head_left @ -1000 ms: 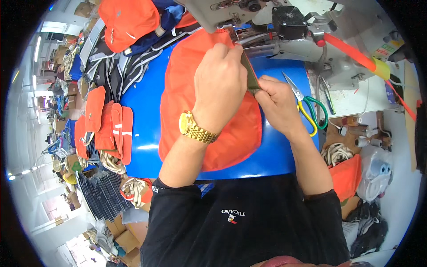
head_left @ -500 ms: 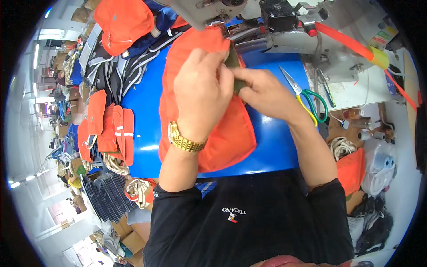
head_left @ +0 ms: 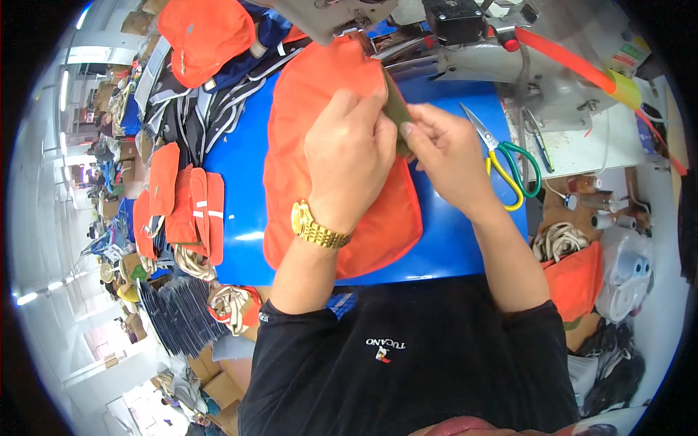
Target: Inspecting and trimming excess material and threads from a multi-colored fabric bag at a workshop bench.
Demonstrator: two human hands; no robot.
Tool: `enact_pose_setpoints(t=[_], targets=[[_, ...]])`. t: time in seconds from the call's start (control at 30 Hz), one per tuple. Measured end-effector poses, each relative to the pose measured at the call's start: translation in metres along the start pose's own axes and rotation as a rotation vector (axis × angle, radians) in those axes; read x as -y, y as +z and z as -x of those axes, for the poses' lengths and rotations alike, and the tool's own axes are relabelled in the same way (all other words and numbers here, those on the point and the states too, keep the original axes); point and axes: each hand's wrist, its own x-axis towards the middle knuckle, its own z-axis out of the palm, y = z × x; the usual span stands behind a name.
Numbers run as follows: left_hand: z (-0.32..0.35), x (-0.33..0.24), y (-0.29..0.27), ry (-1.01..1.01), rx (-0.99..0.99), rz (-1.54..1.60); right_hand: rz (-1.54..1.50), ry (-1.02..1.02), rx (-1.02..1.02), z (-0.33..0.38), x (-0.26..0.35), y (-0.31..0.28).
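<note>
A large orange fabric panel [head_left: 298, 109] with rounded corners lies on the blue tabletop [head_left: 243, 167]; its far end reaches under the sewing machine's head [head_left: 334, 14]. Along its right edge, an olive-green layer [head_left: 395, 102] shows. My left hand [head_left: 349, 160], with a gold watch at the wrist, is closed on the orange fabric near that edge, knuckles up. Just right of it, my right hand [head_left: 447, 156] pinches the olive-green layer between thumb and fingers. Exactly how the layers join is hidden by my hands.
Scissors [head_left: 512, 167] with green and yellow handles lie to the right, beside small snips [head_left: 539, 138]. Orange pieces [head_left: 182, 207] are stacked at the left edge. An orange bag [head_left: 207, 40] and dark, grey-edged pieces [head_left: 193, 116] lie at the far left.
My hands have drawn slightly apart at the fabric's edge, showing more of the olive-green layer. My right hand has turned, its thumb now visible on that layer.
</note>
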Motion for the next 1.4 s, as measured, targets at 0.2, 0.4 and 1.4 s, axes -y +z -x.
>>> enact_pose_setpoints(t=[0.2,0.4,1.4], targets=[[0.006,-0.011,0.001,0.004,-0.049,0.054,-0.072,-0.061,0.023,-0.012,0.006,-0.002],[0.092,-0.042,-0.003,-0.113,0.285,0.005,-0.099,0.085,0.134,-0.002,0.002,-0.002],[-0.104,0.13,0.015,0.004,0.335,0.216,-0.253,0.194,0.125,0.056,0.008,-0.015]])
